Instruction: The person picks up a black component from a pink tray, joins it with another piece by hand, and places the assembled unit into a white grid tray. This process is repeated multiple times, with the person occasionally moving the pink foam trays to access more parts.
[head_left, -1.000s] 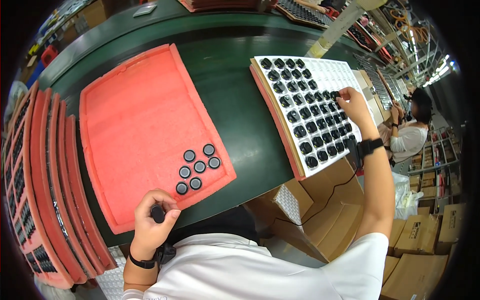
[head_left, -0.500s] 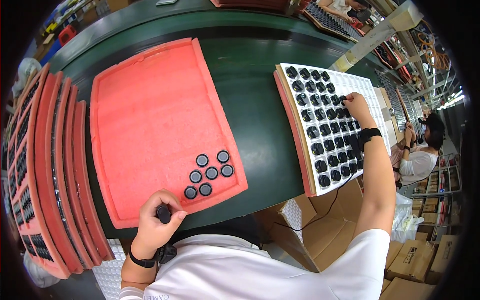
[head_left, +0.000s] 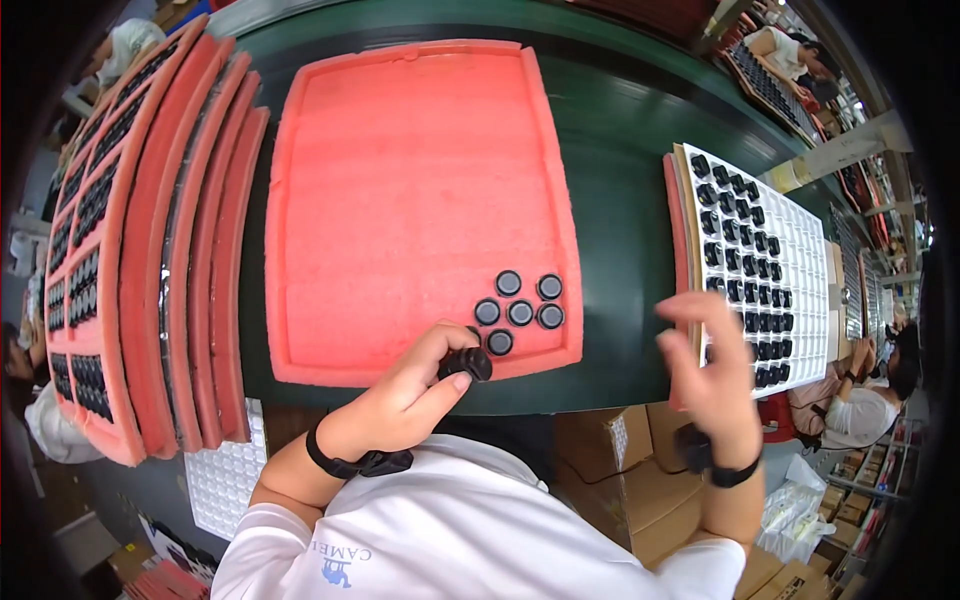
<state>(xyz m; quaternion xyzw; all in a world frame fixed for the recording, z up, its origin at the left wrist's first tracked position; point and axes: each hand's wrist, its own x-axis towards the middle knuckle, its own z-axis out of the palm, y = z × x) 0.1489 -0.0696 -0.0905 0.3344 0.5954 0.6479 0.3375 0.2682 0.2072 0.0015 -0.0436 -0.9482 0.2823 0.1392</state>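
My left hand [head_left: 405, 398] is closed on a black cylindrical part [head_left: 470, 364], held just over the near edge of the pink foam tray [head_left: 420, 170]. Beside its fingers, several black round caps with grey faces [head_left: 519, 313] sit in the tray's near right corner; one more is partly hidden by the hand. My right hand [head_left: 712, 375], smeared by motion, has its thumb and fingers apart and nothing seen between them. It hovers by the near left edge of the white cell tray [head_left: 808, 250], whose left columns hold rows of black knob-like parts [head_left: 733, 233].
Stacked pink foam trays [head_left: 150, 250] filled with black parts stand at the left. The green bench [head_left: 620, 200] runs beneath the trays. Cardboard boxes [head_left: 660, 490] and a plastic bag [head_left: 795, 515] are below at the right. Co-workers [head_left: 865, 410] sit farther right and at the back.
My right hand has left the white cell tray and come back toward me. My left hand, still holding the black part, has moved right to the caps. The whole view has shifted.
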